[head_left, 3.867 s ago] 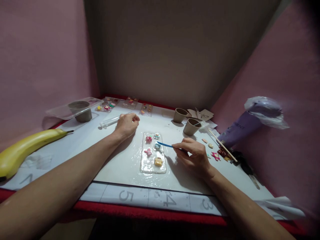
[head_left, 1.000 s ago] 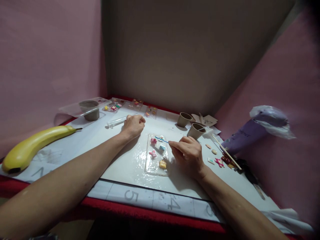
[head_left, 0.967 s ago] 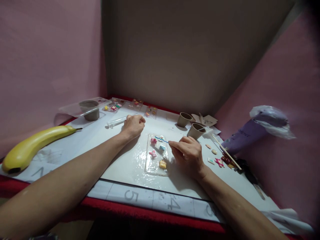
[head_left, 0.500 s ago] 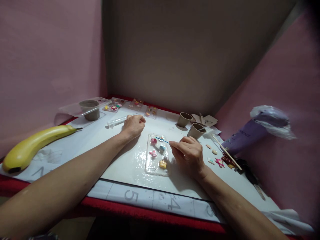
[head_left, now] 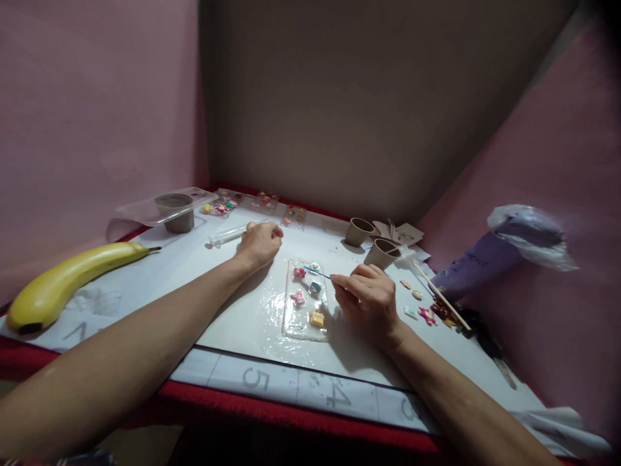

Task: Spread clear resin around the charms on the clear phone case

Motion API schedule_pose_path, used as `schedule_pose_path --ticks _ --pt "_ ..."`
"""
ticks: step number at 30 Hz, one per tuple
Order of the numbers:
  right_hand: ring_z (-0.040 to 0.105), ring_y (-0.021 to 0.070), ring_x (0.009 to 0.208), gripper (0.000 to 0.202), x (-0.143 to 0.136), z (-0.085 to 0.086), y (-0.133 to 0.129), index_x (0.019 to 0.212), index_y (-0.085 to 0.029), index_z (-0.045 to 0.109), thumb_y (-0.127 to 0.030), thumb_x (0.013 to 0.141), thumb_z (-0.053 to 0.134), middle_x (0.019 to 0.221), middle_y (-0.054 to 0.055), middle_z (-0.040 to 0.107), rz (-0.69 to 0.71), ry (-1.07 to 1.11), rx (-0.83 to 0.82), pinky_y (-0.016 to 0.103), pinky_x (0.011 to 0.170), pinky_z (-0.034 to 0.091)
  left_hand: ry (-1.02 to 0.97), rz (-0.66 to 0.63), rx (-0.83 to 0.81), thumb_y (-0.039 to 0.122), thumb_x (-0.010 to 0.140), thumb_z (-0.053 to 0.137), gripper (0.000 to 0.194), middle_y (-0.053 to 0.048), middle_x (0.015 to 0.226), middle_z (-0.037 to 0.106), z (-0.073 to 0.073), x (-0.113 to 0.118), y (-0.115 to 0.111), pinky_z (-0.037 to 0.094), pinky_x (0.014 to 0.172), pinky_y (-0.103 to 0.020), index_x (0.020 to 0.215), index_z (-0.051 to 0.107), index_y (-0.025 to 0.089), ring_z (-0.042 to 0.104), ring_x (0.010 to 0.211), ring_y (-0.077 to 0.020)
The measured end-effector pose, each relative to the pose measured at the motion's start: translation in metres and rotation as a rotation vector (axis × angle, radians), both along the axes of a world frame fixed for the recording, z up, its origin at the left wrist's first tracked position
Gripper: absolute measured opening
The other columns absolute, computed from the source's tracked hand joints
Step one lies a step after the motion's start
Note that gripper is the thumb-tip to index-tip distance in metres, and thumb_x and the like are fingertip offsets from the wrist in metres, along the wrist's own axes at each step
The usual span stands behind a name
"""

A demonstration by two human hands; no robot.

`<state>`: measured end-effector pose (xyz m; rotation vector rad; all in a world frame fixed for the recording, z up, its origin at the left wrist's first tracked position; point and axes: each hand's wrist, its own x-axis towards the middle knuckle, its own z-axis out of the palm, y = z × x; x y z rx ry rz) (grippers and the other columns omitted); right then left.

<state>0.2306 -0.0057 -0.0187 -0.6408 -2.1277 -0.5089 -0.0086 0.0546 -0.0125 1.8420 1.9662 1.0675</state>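
A clear phone case lies on a white board, with several small charms on it, among them a yellow one and a pink one. My right hand, right of the case, pinches a thin blue stick whose tip reaches over the upper part of the case near the charms. My left hand rests on the board up and left of the case, fingers curled in; what they hold, if anything, is hidden. A clear syringe lies just left of that hand.
A yellow banana-shaped object and a cup under a clear tray stand left. Decorated cases line the back. Two cups, loose charms, a wooden stick and a purple bag are right.
The view has shifted very slightly. The blue stick stays over the top of the case, and both hands have hardly moved.
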Motion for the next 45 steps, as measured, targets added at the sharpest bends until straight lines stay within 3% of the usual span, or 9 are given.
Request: schedule_pose_path --ticks 45 --pt "0.043 0.0117 0.055 0.014 -0.0031 0.0029 -0.0033 0.081 -0.017 0.071 -0.012 0.086 0.059 0.048 -0.003 0.053 -0.035 -0.087 0.102 0.029 0.057 0.028 -0.013 -0.010 0.024 0.017 0.074 0.054 0.020 -0.007 0.089 0.071 -0.0017 -0.0004 0.0000 0.044 0.093 -0.041 0.084 0.070 0.023 0.056 0.106 -0.0274"
